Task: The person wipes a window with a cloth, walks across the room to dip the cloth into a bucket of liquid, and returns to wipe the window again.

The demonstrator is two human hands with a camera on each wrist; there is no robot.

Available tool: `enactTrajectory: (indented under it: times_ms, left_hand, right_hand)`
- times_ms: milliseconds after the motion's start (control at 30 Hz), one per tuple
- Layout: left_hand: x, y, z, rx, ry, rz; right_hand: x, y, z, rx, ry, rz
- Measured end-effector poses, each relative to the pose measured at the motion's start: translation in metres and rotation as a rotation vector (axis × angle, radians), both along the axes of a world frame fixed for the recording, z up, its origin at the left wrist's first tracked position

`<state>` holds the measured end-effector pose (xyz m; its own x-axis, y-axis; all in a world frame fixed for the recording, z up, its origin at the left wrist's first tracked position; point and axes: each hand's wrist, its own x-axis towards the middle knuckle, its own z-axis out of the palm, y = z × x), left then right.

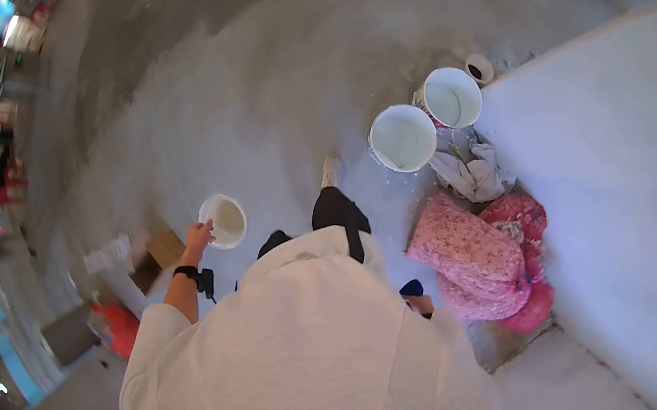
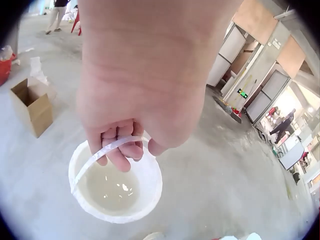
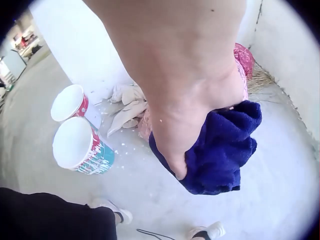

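My left hand (image 1: 200, 237) holds a white bucket (image 2: 154, 192) by its thin handle (image 2: 94, 159), the fingers curled under it. Cloudy liquid lies in the bottom of that bucket, which hangs upright at my left side. On the other side, my right hand (image 3: 182, 120) grips a bunched dark blue cloth (image 3: 220, 155), thumb along its near edge. Only a little of this hand and cloth shows past my sleeve in the head view.
Two larger paint buckets, one with white drips (image 3: 102, 156) and one behind it (image 3: 84, 106), stand ahead to the right. Beside them lie a crumpled pale cloth (image 1: 477, 175) and pink sacks (image 1: 470, 242) along a white wall (image 1: 620, 123). An opened cardboard box (image 2: 41, 117) sits at left.
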<state>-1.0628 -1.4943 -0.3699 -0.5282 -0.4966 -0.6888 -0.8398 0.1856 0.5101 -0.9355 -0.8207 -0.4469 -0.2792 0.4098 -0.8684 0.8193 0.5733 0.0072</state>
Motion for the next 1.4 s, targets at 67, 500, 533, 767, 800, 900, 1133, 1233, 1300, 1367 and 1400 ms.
enactTrajectory:
  times_ms: [67, 500, 533, 767, 800, 900, 1133, 1233, 1300, 1367, 1400]
  left_hand:
    - [-0.085, -0.004, 0.015, 0.011, -0.028, -0.069]
    - [-0.521, -0.026, -0.055, -0.066, -0.036, -0.253]
    - [-0.555, -0.029, -0.056, -0.036, -0.027, -0.269]
    - [-0.799, -0.03, -0.055, -0.15, 0.038, -0.757]
    - [-0.839, -0.02, -0.058, -0.241, 0.083, -0.982]
    - [-0.957, 0.021, -0.036, -0.204, -0.043, -0.898]
    - [-1.213, 0.171, -0.002, -0.477, -0.012, -0.982]
    - [-1.333, 0.238, 0.021, -0.471, 0.048, -1.004]
    - [-1.408, 0.289, 0.011, -0.368, 0.097, -0.934]
    - [-1.478, 0.333, -0.002, -0.321, 0.139, -0.958]
    - [-1.507, 0.358, -0.008, -0.283, 0.174, -0.974]
  right_hand:
    - [-0.059, -0.011, -0.021, -0.116, -0.013, 0.084]
    - [-0.662, -0.114, 0.058, -0.059, 0.695, -0.14]
    - [-0.682, -0.115, 0.049, -0.066, 0.656, -0.098]
    - [-0.772, -0.112, 0.063, 0.027, 0.433, -0.085]
    - [-0.76, -0.11, 0.031, 0.093, 0.525, -0.154]
    - [-0.799, -0.113, 0.066, -0.123, 0.179, -0.351]
    - [-0.926, -0.052, -0.019, -0.064, 0.316, -0.348]
    - [-1.016, -0.017, -0.003, -0.049, 0.254, -0.484]
    - [-1.086, 0.025, 0.017, -0.015, 0.21, -0.542]
    - [-1.151, 0.073, 0.036, 0.006, 0.248, -0.611]
    - [-1.188, 0.103, 0.041, 0.009, 0.313, -0.655]
